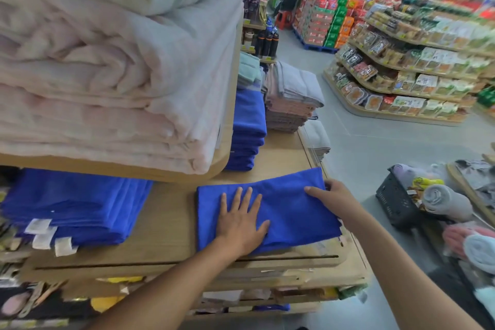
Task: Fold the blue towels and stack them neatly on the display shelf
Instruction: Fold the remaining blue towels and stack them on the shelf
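A folded blue towel (289,211) lies flat on the wooden display shelf (166,225). My left hand (241,220) presses on its left half with straight, spread fingers. My right hand (330,195) holds the towel's far right edge, thumb on top and fingers curled round the edge. A stack of folded blue towels (80,206) with white tags sits to the left under the upper shelf. Another blue stack (247,128) stands further back.
Pink and white quilts (112,67) fill the upper shelf overhead. Grey and pink towel piles (290,99) stand behind. A dark basket (399,203) with rolled towels sits at the right, beside the grey aisle floor (375,142). People stand far down the aisle.
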A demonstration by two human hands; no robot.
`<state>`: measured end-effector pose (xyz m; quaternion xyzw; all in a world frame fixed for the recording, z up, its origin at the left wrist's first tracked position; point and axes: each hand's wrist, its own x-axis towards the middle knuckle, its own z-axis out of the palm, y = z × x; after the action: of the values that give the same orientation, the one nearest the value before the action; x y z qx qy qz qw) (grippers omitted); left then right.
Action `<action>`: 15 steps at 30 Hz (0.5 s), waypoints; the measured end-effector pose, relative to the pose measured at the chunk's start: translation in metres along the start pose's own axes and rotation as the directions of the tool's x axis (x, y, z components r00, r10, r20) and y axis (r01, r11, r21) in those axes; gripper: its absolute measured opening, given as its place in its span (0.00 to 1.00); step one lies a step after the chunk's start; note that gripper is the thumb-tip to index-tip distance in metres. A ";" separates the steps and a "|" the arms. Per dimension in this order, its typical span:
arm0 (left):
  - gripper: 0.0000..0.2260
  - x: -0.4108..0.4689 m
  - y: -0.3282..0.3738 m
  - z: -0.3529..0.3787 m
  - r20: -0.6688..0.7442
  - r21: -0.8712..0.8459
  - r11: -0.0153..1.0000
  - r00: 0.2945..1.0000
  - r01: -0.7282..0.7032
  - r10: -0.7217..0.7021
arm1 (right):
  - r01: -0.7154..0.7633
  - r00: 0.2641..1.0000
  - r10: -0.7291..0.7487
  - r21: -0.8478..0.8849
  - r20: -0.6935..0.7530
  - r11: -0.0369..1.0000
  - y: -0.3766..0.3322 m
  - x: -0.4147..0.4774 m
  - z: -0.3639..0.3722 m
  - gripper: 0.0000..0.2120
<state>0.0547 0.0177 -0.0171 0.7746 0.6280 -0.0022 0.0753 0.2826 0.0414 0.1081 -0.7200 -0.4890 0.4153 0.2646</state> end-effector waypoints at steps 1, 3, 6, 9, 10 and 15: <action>0.35 0.004 0.006 -0.001 0.000 -0.003 1.000 1.000 -0.005 0.005 | 0.062 0.998 -0.062 -0.039 -0.015 0.997 -0.011 -0.002 -0.002 0.08; 0.35 0.011 0.017 -0.003 -0.003 -0.016 0.999 0.999 -0.035 0.034 | 0.149 0.988 -0.151 -0.089 -0.016 0.985 -0.031 -0.005 -0.001 0.08; 0.31 0.011 0.025 -0.012 -0.015 -0.100 0.992 0.997 -0.079 0.078 | 0.212 0.977 -0.213 -0.168 0.012 0.963 -0.056 -0.009 0.009 0.09; 0.25 -0.002 0.008 -0.026 -0.158 -0.294 0.954 0.987 -0.057 0.010 | 0.236 0.972 -0.231 -0.206 0.049 0.950 -0.074 -0.011 0.025 0.10; 0.23 -0.008 -0.002 -0.029 -0.244 -0.388 0.920 0.969 -0.055 -0.044 | 0.240 0.971 -0.231 -0.199 0.068 0.950 -0.080 -0.012 0.033 0.10; 0.15 -0.034 -0.050 -0.028 -0.034 -0.980 0.191 0.903 0.053 -0.429 | 0.335 0.940 -0.301 -0.276 0.158 0.901 -0.098 -0.016 0.092 0.10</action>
<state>-0.0040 -0.0016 0.0085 0.4398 0.6114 0.4910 0.4379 0.1531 0.0616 0.1432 -0.6376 -0.6712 0.3273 0.1892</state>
